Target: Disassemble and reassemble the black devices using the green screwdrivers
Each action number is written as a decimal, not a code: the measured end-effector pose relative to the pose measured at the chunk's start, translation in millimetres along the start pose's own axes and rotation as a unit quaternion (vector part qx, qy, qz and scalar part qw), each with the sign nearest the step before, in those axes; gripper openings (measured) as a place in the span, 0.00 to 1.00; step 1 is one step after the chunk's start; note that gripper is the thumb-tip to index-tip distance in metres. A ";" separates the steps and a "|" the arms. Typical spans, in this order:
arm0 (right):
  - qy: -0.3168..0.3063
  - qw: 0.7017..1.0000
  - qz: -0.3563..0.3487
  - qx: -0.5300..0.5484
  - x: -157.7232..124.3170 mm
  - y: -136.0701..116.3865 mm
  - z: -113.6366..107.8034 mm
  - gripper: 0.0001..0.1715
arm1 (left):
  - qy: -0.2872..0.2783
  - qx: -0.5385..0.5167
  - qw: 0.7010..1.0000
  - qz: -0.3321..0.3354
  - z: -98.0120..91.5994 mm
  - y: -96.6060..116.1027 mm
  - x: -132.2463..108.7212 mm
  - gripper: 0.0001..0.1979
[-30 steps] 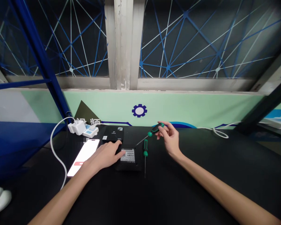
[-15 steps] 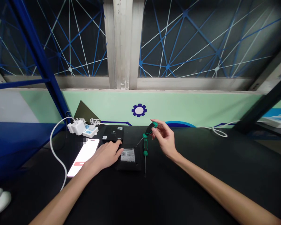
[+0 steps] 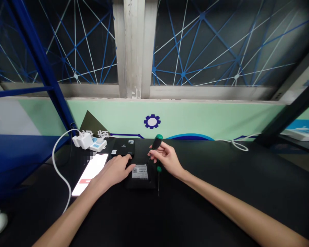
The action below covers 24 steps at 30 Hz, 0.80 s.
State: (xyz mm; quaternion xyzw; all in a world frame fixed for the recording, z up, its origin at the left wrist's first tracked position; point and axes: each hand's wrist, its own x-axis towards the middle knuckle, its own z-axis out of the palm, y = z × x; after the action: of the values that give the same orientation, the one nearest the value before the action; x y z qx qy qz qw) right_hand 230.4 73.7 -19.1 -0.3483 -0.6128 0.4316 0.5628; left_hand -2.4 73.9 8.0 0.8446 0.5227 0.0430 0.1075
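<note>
Well, the right hand (image 3: 167, 159) pinches a green-handled screwdriver (image 3: 156, 143) upright above the labelled black box (image 3: 140, 175); the left hand (image 3: 112, 173) lies open just beside that box (a second screwdriver (image 3: 159, 168) lies at its right edge).

Both bare forearms come in from the bottom corners of the view: the left forearm (image 3: 67, 216) runs short and steep, the right forearm (image 3: 229, 206) long and low. The left hand (image 3: 113, 172) lies palm-down and relaxed, its fingers (image 3: 123, 159) loosely together and angled forward. The right hand (image 3: 167, 159) sits a little higher, the wrist (image 3: 181, 175) bent. Its thumb and fingertips (image 3: 161, 146) curl into a neat pinch — a light, careful grip.
</note>
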 end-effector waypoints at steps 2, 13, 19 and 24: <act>-0.007 1.000 0.005 0.004 0.6 3.5 -0.1 0.18 | 0.000 -0.003 1.000 0.000 0.5 -0.3 1.0 0.26; 0.004 0.997 0.071 -0.007 3.9 5.1 4.0 0.25 | -0.011 -0.013 1.000 0.000 -1.9 -0.1 2.5 0.25; 0.025 0.992 -0.035 -0.116 -1.3 16.3 3.8 0.23 | -0.017 -0.014 1.000 -0.015 -4.9 4.8 2.5 0.24; 0.043 0.978 -0.088 -0.183 -3.6 18.7 1.7 0.22 | -0.020 -0.005 0.999 -0.029 -4.8 9.4 1.6 0.23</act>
State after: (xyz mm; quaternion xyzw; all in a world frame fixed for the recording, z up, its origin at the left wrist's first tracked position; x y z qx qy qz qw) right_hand 228.0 77.4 -37.8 -0.4081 -0.6851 0.2454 0.5513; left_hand 5.7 71.9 14.7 0.8295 0.5441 0.0253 0.1230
